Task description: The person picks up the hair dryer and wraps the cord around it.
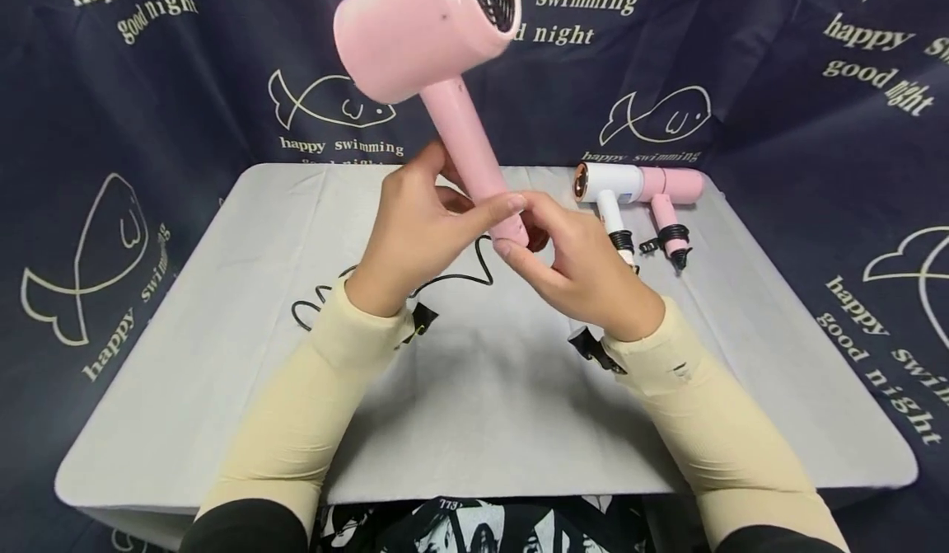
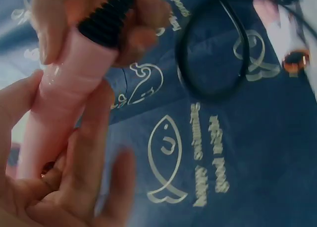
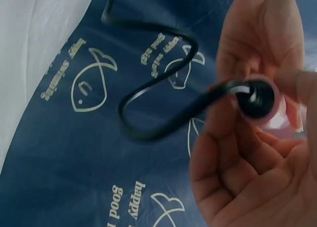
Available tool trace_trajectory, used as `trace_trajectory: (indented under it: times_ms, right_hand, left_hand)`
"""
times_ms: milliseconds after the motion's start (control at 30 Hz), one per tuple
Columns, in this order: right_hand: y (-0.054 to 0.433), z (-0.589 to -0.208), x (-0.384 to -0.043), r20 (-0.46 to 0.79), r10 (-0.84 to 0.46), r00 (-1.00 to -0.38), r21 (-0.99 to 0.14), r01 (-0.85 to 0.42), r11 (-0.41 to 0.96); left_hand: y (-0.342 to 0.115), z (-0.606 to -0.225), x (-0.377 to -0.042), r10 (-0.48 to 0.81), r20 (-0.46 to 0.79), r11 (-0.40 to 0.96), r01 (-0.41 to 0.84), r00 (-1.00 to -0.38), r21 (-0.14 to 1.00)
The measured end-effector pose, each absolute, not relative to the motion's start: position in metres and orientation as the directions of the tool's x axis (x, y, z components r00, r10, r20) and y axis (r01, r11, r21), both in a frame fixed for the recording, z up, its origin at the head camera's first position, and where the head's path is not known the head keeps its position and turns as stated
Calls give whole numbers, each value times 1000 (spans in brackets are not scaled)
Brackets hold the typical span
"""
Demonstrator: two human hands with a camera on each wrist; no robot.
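Note:
A pink hair dryer (image 1: 415,34) is held up over the table, its wide head at the top left and its handle slanting down to the right. My left hand (image 1: 408,227) grips the lower handle, thumb along the near side. At the handle's bottom end, my right hand (image 1: 582,260) pinches between thumb and fingers. The left wrist view shows the ribbed black cord sleeve (image 2: 106,21) coming out of the pink handle (image 2: 74,73), with right-hand fingers around that end. A black cord (image 3: 148,134) curves away from the handle in the right wrist view.
A white hair dryer (image 1: 619,182) and a second pink one (image 1: 678,186) lie side by side at the table's back right, cords wound on their handles. Loops of black cord (image 1: 452,277) show behind my left wrist. Dark printed curtains surround the white-covered table (image 1: 222,289).

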State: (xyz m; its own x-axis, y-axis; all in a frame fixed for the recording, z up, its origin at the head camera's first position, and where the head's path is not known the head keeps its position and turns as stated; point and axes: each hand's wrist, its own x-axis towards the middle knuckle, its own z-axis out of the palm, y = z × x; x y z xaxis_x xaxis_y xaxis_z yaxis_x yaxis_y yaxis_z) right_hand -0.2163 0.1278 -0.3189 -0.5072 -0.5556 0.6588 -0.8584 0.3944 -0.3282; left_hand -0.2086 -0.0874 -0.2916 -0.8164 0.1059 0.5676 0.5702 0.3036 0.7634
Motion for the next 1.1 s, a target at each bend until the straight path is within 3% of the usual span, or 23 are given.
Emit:
trace_trajectory:
  times_ms: [133,267,433,500,567,733,800,967,1100]
  right_hand:
    - [135,-315,-213,641,-571,-514,-360,-857,368]
    - [143,-308,-217,598,-578,-556,-454,-829,327]
    - [150,-303,-221,538,-617,-575,-477,-810,340]
    - [152,-301,-222,524,-643,-558,-458,-822,339]
    - [153,-301,-222,508,-678,-531,-432,-838,333]
    - [155,-299,-220,466,-761,-451,-374,-880,293]
    - [156,-297,-219,469,-767,-438,-358,-888,289]
    - [160,-293,-217,545,-699,-462,-373,-881,292]
    - [162,-293,-216,628,-593,-504,-464,-854,234]
  left_hand:
    - [-94,-287,-202,137,660,472,634,-739,612]
    - [-115,-273,-189,148,748,500,702,-647,507]
    - [-143,-255,-182,-87,891,424,793,-445,437]
    - [-156,-251,-182,-180,892,476,757,-416,448]
    - [-166,-248,-181,-215,855,522,685,-472,509]
    - [-176,-242,-173,-107,623,537,483,-775,692]
    - [-176,-240,-168,-58,562,537,449,-825,714]
    - [-174,-236,-158,-35,565,504,474,-824,722]
    - [-169,-235,-155,-84,639,422,554,-764,718]
